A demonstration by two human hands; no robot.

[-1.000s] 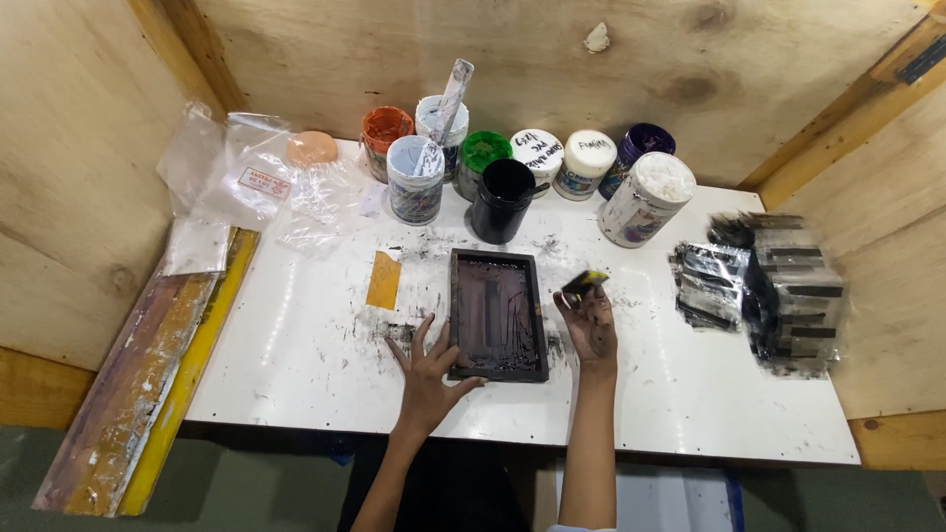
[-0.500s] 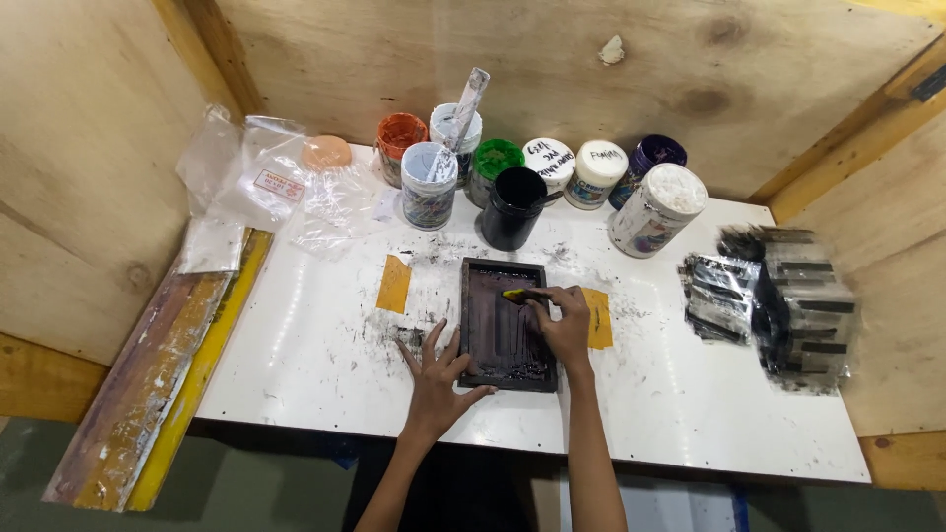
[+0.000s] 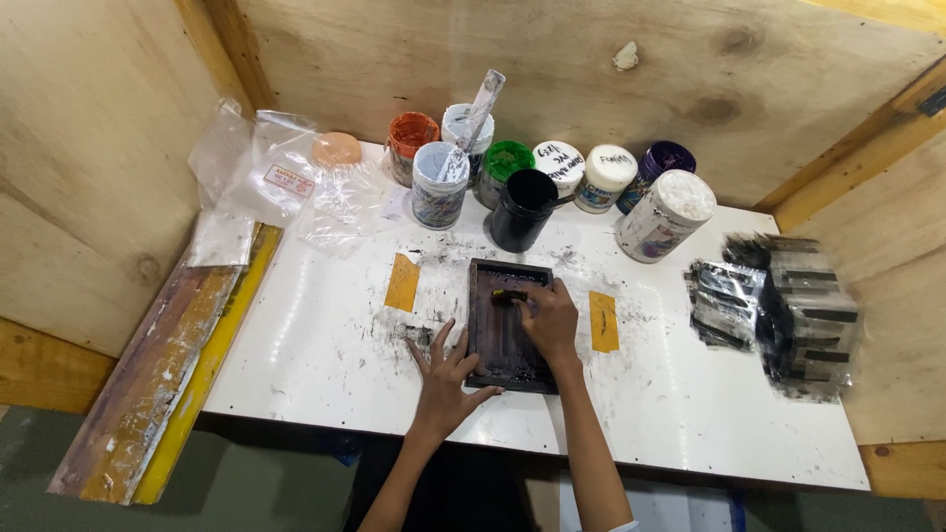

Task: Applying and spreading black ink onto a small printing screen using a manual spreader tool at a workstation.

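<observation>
Right hand (image 3: 548, 317) has a closed grip on a small yellow-tipped tool (image 3: 508, 295), pressed onto the upper part of a dark rectangular tray (image 3: 505, 347). What kind of tool it is I cannot tell; most of it is hidden in the fist. Left hand (image 3: 445, 376) holds nothing: fingers spread flat, palm on the worktop (image 3: 315, 335), fingertips against the tray's left edge, steadying it.

Tray lies near the front middle of the white worktop, long side running away from the person. Its inside looks dark and wet-smeared throughout. Only the top end is under the tool; judged from that, the lower part of the tray is not yet worked, though the surface is too dark to show where any pass ends.

2 yellow tape strips flank the tray: 1 to its left (image 3: 402, 282), 1 to its right (image 3: 603, 321), both apart from it. Black smudges dot the white surface around both.

Behind, along the plywood wall, a row of ink pots: an orange pot (image 3: 410, 138), a green-lidded pot (image 3: 506, 164), an open black pot (image 3: 520, 207) nearest the tray, a purple pot (image 3: 662, 164), several white-lidded ones. A stirring stick (image 3: 481, 106) stands in 1 of the pots at the back.

Clear plastic bags (image 3: 266, 177) lie far left. A stack of dark wrapped pieces (image 3: 788, 305) sits far right, well apart from the hands.
</observation>
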